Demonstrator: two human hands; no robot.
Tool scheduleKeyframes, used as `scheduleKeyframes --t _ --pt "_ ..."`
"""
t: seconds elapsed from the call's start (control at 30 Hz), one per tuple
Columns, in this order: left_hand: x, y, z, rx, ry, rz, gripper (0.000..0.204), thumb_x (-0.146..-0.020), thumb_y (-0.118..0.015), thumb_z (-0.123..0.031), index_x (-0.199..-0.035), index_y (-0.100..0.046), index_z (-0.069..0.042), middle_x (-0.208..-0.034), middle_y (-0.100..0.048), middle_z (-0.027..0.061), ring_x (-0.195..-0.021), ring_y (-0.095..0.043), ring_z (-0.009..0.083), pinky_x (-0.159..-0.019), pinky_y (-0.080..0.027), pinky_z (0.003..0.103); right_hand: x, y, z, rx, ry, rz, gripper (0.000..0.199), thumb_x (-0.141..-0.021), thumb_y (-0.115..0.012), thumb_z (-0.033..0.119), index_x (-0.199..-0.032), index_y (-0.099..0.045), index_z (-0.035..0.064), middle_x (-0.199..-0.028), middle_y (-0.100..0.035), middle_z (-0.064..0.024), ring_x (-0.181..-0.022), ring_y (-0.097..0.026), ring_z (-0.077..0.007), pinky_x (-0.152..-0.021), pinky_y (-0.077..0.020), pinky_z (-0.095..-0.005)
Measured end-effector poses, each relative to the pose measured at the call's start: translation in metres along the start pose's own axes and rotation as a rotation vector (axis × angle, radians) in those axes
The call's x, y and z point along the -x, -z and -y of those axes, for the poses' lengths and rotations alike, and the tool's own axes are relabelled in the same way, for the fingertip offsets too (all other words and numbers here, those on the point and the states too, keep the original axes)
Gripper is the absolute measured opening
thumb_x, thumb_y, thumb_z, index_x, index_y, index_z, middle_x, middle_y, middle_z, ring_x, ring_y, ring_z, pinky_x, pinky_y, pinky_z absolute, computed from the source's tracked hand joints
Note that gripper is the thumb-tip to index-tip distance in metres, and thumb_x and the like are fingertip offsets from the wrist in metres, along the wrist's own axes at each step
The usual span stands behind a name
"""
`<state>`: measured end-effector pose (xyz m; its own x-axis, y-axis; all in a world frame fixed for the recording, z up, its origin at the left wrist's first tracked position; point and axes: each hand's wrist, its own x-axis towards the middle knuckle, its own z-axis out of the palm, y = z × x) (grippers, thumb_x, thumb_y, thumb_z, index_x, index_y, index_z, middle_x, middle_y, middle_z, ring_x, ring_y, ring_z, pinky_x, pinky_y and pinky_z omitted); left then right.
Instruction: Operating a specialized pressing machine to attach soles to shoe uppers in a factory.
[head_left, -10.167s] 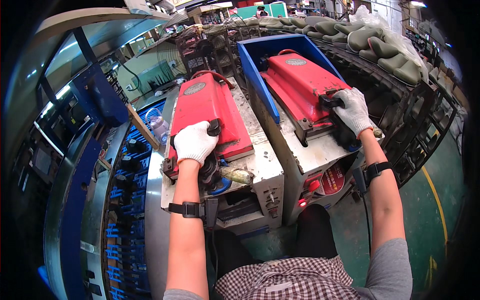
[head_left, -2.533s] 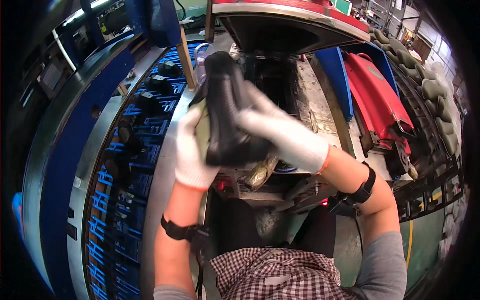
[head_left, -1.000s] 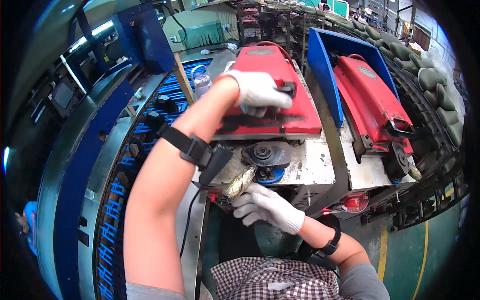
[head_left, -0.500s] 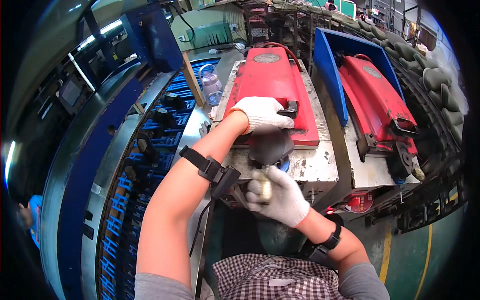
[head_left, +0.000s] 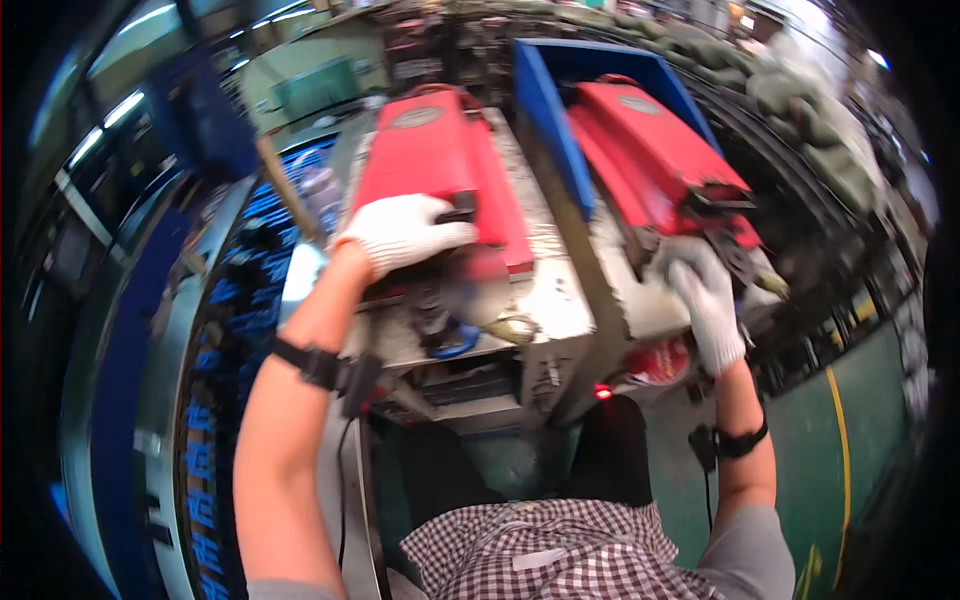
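Note:
My left hand (head_left: 405, 232), in a white knitted glove, lies at the front of the left red machine (head_left: 412, 150). Its fingers and thumb close around a small black part (head_left: 459, 208) on that machine. Just below it is a round disc (head_left: 475, 286), smeared as if spinning. A yellowish knob (head_left: 515, 329) sticks out to the right of the disc, with no hand on it. My gloved right hand (head_left: 703, 300) reaches to the front of the right red machine (head_left: 655, 140), beside a dark wheel (head_left: 735, 262). Its fingers bend downward; blur hides what they touch.
A blue guard panel (head_left: 553, 130) stands between the two machines and wraps behind the right one. Blue racking (head_left: 255, 255) runs along my left. A pale purple bottle (head_left: 321, 192) stands beside the left machine. Dark shelving (head_left: 850, 300) lines the right side.
My right hand has let go of the yellowish knob and moved right to the other machine. My left hand stays on the left machine. The whole view has turned to the right.

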<state>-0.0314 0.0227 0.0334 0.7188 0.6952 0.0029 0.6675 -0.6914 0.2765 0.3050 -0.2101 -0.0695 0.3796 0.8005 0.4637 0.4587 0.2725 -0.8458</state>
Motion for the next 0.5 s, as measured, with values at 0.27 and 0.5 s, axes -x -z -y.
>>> scheduleKeyframes --t 0.27,0.5 --pt "-0.008 -0.006 0.003 0.475 0.102 0.03 0.042 -0.103 -0.065 -0.044 -0.104 -0.069 -0.002 -0.083 -0.067 0.0023 -0.078 -0.064 0.0118 -0.073 -0.051 0.03 -0.015 0.155 -0.044 1.078 -0.19 -0.251 0.04 -0.105 -0.053 0.041 -0.119 -0.073 0.0091 -0.115 -0.074 -0.0199 -0.108 -0.068 -0.0425 -0.094 -0.0536 -0.0508" --pt "-0.009 -0.026 -0.075 0.06 -0.189 -0.624 0.044 -0.092 -0.073 -0.033 -0.13 -0.067 -0.013 -0.127 -0.068 0.0146 -0.118 -0.066 0.034 -0.103 -0.052 0.045 0.024 0.122 -0.015 1.168 -0.248 -0.279 0.044 -0.107 -0.05 0.045 -0.138 -0.065 0.0165 -0.115 -0.075 -0.0209 -0.103 -0.073 -0.0404 -0.089 -0.0566 -0.0529"
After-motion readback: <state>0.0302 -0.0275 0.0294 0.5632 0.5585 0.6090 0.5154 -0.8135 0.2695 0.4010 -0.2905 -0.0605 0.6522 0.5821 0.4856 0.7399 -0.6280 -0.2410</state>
